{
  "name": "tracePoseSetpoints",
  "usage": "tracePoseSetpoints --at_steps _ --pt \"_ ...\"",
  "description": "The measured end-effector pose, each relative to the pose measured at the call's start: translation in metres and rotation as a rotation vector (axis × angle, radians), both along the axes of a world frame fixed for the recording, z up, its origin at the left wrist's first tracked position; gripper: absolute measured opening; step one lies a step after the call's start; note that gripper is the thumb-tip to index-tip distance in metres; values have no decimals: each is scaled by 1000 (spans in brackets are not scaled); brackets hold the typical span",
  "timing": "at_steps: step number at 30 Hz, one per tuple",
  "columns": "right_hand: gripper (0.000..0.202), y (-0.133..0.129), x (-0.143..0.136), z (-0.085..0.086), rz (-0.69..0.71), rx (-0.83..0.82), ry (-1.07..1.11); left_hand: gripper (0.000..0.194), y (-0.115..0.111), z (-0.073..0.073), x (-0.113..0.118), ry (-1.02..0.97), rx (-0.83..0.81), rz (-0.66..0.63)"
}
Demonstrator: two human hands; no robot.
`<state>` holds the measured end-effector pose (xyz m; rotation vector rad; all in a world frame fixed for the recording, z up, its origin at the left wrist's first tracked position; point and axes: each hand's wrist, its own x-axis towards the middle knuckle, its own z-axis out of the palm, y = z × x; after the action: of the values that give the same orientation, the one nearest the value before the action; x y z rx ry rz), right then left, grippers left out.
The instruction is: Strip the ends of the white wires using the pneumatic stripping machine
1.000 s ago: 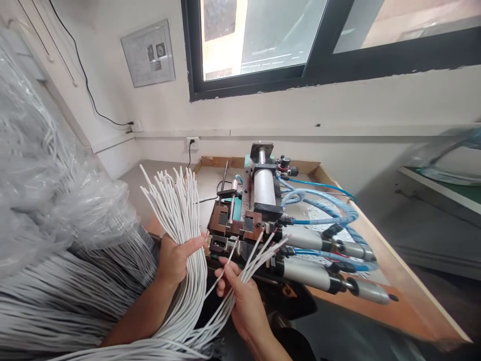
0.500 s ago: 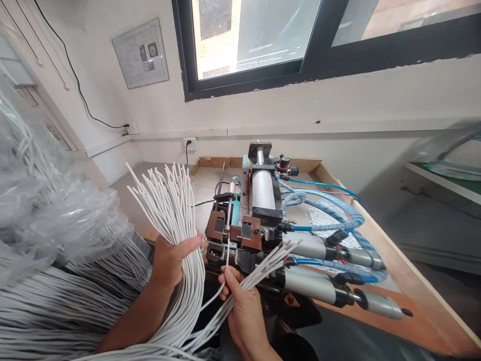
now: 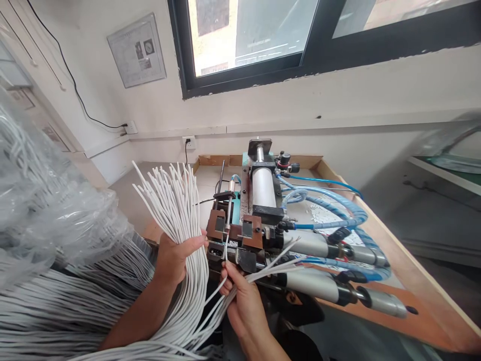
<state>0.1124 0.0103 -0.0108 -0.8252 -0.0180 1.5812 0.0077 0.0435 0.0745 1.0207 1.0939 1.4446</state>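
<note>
A thick bundle of white cables (image 3: 184, 215) is gripped in my left hand (image 3: 175, 258), its cut ends fanning upward. Between the thumb and fingers of my right hand (image 3: 242, 296) is a single white cable (image 3: 226, 248), held upright with its tip at the jaws of the pneumatic machine (image 3: 235, 230). A smaller group of white cables (image 3: 270, 268) lies across the same hand, between thumb and palm, pointing right. The machine's brown plates and dark blocks stand on both sides of the single cable. The exact tip is hard to make out.
Plastic-wrapped stacks of cables (image 3: 75, 291) fill the left side. Silver air cylinders (image 3: 311, 288) and blue hoses (image 3: 338, 215) extend right over a wood-edged bench (image 3: 421, 281) with white scraps (image 3: 319, 215). A window (image 3: 255, 40) and a framed sheet (image 3: 137, 50) are on the wall.
My right hand has risen slightly with the single cable, nearer the machine's jaws. The smaller cable group has shifted and spread a little. My left hand keeps its hold; the view has tilted slightly.
</note>
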Motion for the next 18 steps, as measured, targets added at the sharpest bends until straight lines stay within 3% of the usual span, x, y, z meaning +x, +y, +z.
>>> tracePoseSetpoints --at_steps 5,9,14,18 --pt "22 -13 10 2 88 218 -307 13 -11 -22 1 -14 -51 -54" --pt "32 -18 19 10 147 305 -539 13 -30 -41 1 36 -65 -187" --pt "25 -24 8 11 190 260 -474 26 -51 -51 -2 64 -50 -267" --pt "25 -33 1 2 167 255 -463 17 -60 -54 -6 -33 -94 -337"
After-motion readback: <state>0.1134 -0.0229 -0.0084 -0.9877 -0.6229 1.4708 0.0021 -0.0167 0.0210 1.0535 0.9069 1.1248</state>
